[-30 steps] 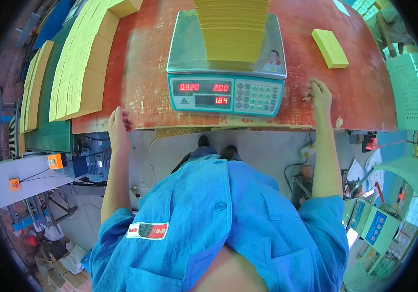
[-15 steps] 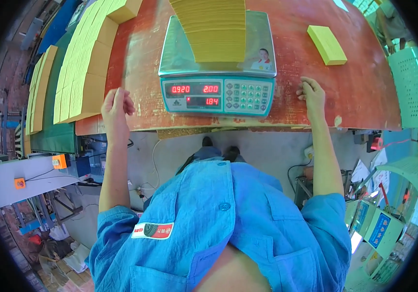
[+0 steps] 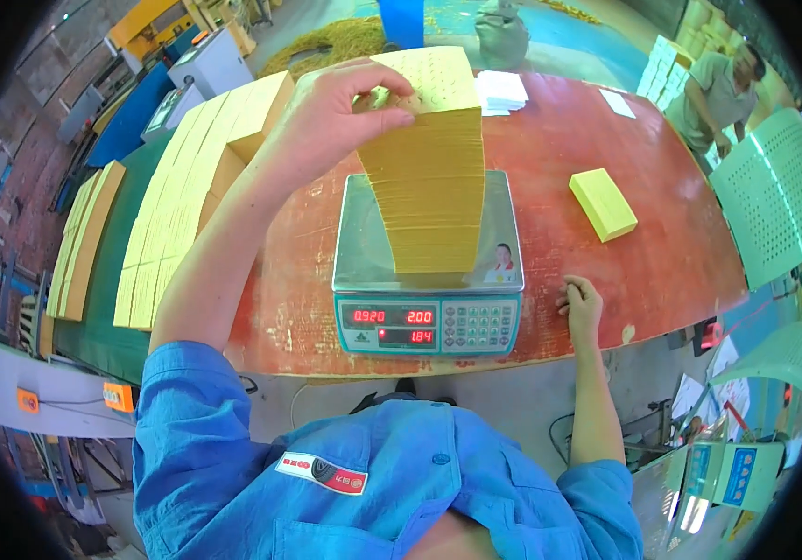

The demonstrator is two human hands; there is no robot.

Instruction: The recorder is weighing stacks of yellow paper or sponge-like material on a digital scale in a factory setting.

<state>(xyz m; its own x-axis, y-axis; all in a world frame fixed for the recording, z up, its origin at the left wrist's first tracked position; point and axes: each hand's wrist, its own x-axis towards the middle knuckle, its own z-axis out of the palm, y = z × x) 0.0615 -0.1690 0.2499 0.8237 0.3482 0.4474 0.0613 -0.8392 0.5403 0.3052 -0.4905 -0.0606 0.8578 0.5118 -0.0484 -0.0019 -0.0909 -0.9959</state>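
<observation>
A tall stack of yellow paper sheets (image 3: 431,201), its top dotted with small marks, stands on the steel plate of a teal digital scale (image 3: 354,257). Lit red figures show on the scale's display. My left hand (image 3: 336,112) is raised at the stack's upper left edge, thumb and fingers curved apart with a gap between them. Whether its fingertips touch the paper, I cannot tell. Lower down, right of the scale, my right hand (image 3: 583,308) hovers near the table's front edge with fingers loosely curled and nothing visible in them. Farther right lies a small yellow paper block (image 3: 604,205).
Long rows of yellow paper stacks (image 3: 172,201) stand along the left on a green surface (image 3: 93,289). White sheets (image 3: 502,91) lie on the red table (image 3: 681,271) behind the tall stack. Another person (image 3: 714,98) is beyond the far right edge, near a perforated green panel (image 3: 765,201).
My left hand has risen and reached forward to the top of the tall stack. My right hand stays right of the scale. The view has tilted up, showing the stack's top and the room beyond.
</observation>
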